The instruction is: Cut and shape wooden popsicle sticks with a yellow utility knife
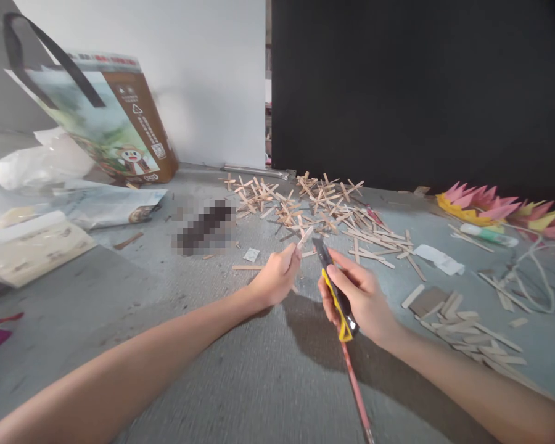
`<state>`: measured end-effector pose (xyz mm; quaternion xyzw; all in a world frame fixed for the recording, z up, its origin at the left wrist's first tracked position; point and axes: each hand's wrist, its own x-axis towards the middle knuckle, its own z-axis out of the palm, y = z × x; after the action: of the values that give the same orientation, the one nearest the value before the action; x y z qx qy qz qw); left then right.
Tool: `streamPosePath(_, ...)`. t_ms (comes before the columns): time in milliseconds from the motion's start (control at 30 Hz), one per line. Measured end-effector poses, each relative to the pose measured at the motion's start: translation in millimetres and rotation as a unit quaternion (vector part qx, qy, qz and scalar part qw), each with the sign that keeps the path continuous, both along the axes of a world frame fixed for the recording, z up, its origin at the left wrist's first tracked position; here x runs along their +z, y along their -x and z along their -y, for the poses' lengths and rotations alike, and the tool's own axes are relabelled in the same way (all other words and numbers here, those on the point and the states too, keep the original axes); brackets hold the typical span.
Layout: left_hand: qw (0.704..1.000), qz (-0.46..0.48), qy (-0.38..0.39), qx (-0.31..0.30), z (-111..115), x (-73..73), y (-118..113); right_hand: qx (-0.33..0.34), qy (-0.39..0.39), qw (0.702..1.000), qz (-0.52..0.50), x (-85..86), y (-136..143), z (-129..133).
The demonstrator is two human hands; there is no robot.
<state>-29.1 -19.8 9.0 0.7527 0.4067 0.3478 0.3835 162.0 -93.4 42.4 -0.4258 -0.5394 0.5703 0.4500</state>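
Between the thumb and fingers of my left hand [280, 272] a wooden craft stick [307, 235] is pinched, its pale end sticking up and out. My right hand [358, 296] is wrapped round a yellow and black utility knife [337, 295]. The knife points away from me, its dark tip close to the stick and apart from it. A thin pink rod [358, 394] runs from below the right hand toward me; whether the hand touches it I cannot tell. Just beyond both hands lies a heap of craft sticks [314, 200], many crossed over one another.
At the right are short stick pieces [472, 333], a glue tube [488, 235], a white cable [518, 271] and pink and yellow folded paper [481, 206]. A carrier bag [129, 123] and plastic packets [41, 246] stand and lie at the left. A black panel [420, 92] rises behind.
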Motion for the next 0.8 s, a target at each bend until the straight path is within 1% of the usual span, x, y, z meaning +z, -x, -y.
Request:
streamPosePath(33,1.000,0.000,0.000,-0.002,0,-0.5,0,-0.034,-0.071,0.995,0.055,-2.5,-2,0)
streamPosePath(67,1.000,0.001,-0.003,-0.009,-1,-1.0,0,-0.068,-0.148,0.980,0.114,-5.3,-4,-1)
streamPosePath(133,1.000,0.007,-0.008,-0.027,0,-2.5,-1,-0.119,-0.290,0.923,0.224,-12.1,-9,-5)
streamPosePath(167,0.999,0.013,-0.007,-0.034,1,-3.3,-3,-0.128,-0.348,0.893,0.255,-15.7,-11,-9)
streamPosePath(233,0.999,0.036,0.007,-0.036,6,-4.9,-6,-0.127,-0.423,0.849,0.290,-22.5,-15,-16)
streamPosePath(300,0.997,0.066,0.026,-0.032,13,-5.7,-11,-0.130,-0.462,0.820,0.312,-27.8,-17,-22)
streamPosePath(367,0.995,0.089,0.032,-0.042,21,-5.8,-16,-0.144,-0.490,0.794,0.330,-31.1,-17,-26)
streamPosePath(467,0.993,0.095,0.029,-0.057,30,-5.6,-20,-0.155,-0.522,0.764,0.346,-33.1,-17,-29)
streamPosePath(600,0.992,0.101,0.035,-0.065,35,-5.4,-21,-0.141,-0.538,0.754,0.349,-34.5,-20,-30)
streamPosePath(733,0.991,0.103,0.028,-0.080,36,-3.3,-20,-0.133,-0.557,0.737,0.360,-35.9,-23,-31)
streamPosePath(800,0.991,0.102,0.026,-0.088,36,-2.0,-20,-0.129,-0.553,0.739,0.362,-36.0,-24,-30)
